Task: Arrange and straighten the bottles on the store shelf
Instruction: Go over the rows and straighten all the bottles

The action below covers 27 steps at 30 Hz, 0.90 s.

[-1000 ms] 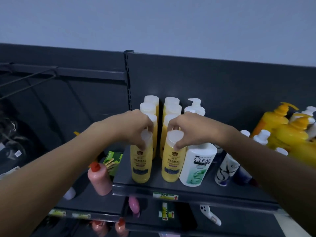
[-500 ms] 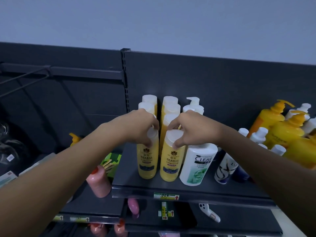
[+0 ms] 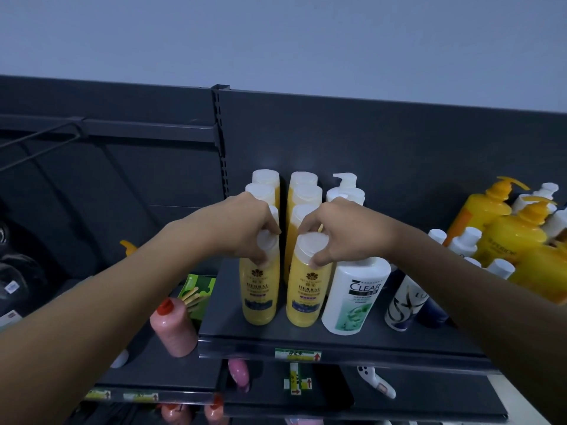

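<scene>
Your left hand (image 3: 245, 228) is curled over the white cap of the left front HERBAL bottle (image 3: 259, 289), fingers wrapped down around the cap's near side. Your right hand (image 3: 340, 231) pinches the cap of the right front HERBAL bottle (image 3: 306, 292), thumb on the front and fingers bent behind it.

Both yellow bottles stand upright at the head of two rows of yellow bottles (image 3: 302, 194) that run back to the dark back panel (image 3: 399, 148). A narrow gap separates the two front bottles.

The left one stands near the left end of the top shelf (image 3: 429, 345), with only a thin strip of bare shelf on that side. Past that end, on the lower shelf, a pink bottle (image 3: 173, 329) with a red cap and a green box (image 3: 198, 289) sit near your left forearm.

The right one stands just beside the white CLEAR bottle (image 3: 352, 296); you cannot tell whether they touch. A white pump bottle (image 3: 345, 185) stands behind the CLEAR bottle.

A band of bare shelf lies between the front bottles and the front lip, where a price tag (image 3: 297, 354) sits. Further right a black-and-white bottle (image 3: 402, 305) leans, and yellow pump bottles (image 3: 515, 237) crowd the far right.
</scene>
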Tool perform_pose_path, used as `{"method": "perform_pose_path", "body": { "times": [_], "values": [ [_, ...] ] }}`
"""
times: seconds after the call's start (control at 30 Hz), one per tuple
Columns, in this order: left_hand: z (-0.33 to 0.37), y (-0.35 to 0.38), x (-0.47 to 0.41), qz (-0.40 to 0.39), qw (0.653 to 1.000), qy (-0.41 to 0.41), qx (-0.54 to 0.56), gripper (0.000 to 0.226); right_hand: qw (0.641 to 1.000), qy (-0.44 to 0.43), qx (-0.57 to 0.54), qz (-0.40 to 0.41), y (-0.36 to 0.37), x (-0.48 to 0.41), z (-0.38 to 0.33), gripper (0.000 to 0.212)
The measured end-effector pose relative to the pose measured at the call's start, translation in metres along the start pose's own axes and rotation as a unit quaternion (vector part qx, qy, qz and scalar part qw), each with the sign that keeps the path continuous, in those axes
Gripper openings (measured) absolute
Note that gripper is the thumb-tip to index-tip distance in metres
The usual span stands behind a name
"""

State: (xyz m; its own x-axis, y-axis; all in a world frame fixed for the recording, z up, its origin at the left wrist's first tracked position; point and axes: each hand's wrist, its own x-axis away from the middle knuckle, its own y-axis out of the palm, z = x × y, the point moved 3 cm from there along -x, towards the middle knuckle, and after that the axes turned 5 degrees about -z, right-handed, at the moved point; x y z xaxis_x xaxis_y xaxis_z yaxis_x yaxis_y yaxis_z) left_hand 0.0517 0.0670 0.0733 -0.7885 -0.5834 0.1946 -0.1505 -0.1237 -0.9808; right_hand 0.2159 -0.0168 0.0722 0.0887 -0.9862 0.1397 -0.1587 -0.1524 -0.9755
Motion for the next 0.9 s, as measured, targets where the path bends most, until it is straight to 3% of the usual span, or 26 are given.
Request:
{"method": "perform_pose_path", "body": {
  "times": [0.17,0.3,0.37,0.53,0.9],
  "values": [
    [-0.004,0.000,-0.002,-0.002,1.000,0.010,-0.016,0.067,0.999,-0.003,-0.026,-0.021,-0.004,-0.004,0.003,0.050],
    [-0.014,-0.019,-0.010,0.076,0.996,0.016,0.050,0.056,0.996,-0.006,-0.010,0.092,-0.029,-0.023,0.014,0.034],
    [-0.020,-0.028,-0.021,0.107,0.993,0.021,0.039,0.049,0.994,-0.001,0.029,0.102,-0.035,-0.035,0.019,0.034],
    [-0.030,-0.026,-0.050,0.027,0.999,0.031,0.008,0.053,0.999,0.014,0.039,0.006,-0.019,-0.057,0.029,0.049],
    [-0.037,-0.015,-0.067,0.011,0.999,0.041,0.025,0.049,1.000,-0.005,0.022,0.008,-0.010,-0.053,0.038,0.053]
  ]
}}
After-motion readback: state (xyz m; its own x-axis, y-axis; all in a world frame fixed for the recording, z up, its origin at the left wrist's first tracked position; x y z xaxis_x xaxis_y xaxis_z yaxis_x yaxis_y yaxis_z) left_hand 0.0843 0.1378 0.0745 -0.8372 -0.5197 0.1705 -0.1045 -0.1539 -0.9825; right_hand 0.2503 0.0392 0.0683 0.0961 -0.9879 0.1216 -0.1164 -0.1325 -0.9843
